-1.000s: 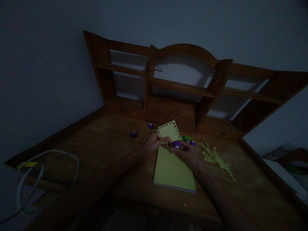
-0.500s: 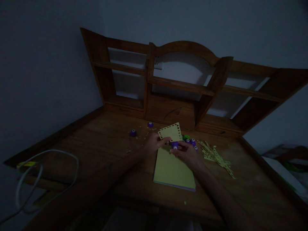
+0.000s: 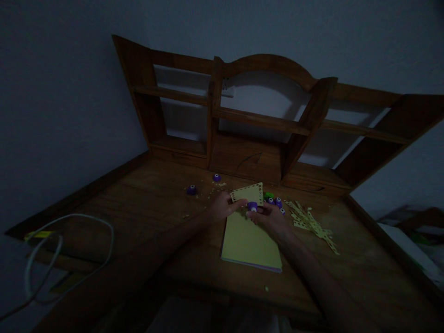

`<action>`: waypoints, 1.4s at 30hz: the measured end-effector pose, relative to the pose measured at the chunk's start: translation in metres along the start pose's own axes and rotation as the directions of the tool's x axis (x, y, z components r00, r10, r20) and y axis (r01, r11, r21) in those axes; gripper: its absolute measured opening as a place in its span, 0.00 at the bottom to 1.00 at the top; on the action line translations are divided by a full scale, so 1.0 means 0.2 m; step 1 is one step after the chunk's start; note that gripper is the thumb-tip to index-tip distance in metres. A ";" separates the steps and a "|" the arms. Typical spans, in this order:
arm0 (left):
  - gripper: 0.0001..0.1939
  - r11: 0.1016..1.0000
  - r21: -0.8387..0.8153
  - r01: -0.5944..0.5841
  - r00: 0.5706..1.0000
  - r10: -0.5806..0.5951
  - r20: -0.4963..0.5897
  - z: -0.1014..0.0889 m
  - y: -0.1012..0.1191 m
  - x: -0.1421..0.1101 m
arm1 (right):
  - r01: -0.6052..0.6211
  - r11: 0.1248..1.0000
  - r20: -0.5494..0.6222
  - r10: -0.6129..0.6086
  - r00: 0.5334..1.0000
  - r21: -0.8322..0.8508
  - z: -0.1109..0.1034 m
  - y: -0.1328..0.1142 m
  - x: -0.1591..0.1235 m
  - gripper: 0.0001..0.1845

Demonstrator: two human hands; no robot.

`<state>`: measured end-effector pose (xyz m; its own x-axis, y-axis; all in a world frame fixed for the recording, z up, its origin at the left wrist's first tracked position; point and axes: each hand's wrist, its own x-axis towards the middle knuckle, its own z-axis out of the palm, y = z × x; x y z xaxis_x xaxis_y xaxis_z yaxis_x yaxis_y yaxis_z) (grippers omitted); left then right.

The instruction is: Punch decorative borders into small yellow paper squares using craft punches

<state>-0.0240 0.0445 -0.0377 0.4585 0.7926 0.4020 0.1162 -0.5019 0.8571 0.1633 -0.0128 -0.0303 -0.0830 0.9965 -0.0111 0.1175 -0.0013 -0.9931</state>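
Observation:
My left hand (image 3: pixel 222 206) pinches a small yellow card (image 3: pixel 247 192) whose borders carry rows of punched shapes. My right hand (image 3: pixel 272 219) grips a purple paper punch (image 3: pixel 252 206) at the card's near edge; whether the paper sits in its slot I cannot tell. Beneath both hands lies a stack of yellow paper (image 3: pixel 251 243), with other colours showing at its lower edge. Just past my right hand is a cluster of purple punches (image 3: pixel 278 202) with a green punch (image 3: pixel 268 196) among them.
Punched yellow paper strips (image 3: pixel 314 224) lie in a heap on the right. Two more punches, one at left (image 3: pixel 191 189) and one farther back (image 3: pixel 217 177), sit among paper bits. A wooden shelf unit (image 3: pixel 256 118) backs the desk; a white cable (image 3: pixel 111 236) loops at left.
The card has tilted and shifted slightly to the right and nearer. The purple punch in my right hand has turned a little and stays at the card's near edge.

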 end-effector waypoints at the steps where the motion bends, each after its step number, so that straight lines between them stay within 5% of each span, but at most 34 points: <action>1: 0.15 1.000 -0.004 -0.001 1.000 0.002 0.017 0.00 0.00 0.00 | 0.004 1.000 -0.011 -0.004 1.000 -0.006 0.00 0.00 0.00 0.18; 21: 0.18 0.992 -0.112 0.053 0.973 -0.026 0.230 -0.02 -0.05 0.02 | 0.016 0.987 0.167 -0.043 0.985 0.161 -0.01 0.00 0.00 0.13; 35: 0.20 0.971 -0.240 0.010 0.972 0.047 0.229 -0.02 -0.03 0.02 | -0.009 0.958 0.035 -0.001 0.999 0.285 0.03 0.01 -0.01 0.09; 42: 0.19 0.956 -0.284 0.075 0.975 -0.011 0.221 0.01 -0.02 0.00 | -0.041 0.931 0.011 0.040 0.999 0.364 0.04 0.01 -0.01 0.07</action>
<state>-0.0231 0.0460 -0.0424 0.6404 0.7021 0.3113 -0.1044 -0.3220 0.9410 0.1565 -0.0158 -0.0332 -0.0888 0.9947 -0.0520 -0.2472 -0.0726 -0.9662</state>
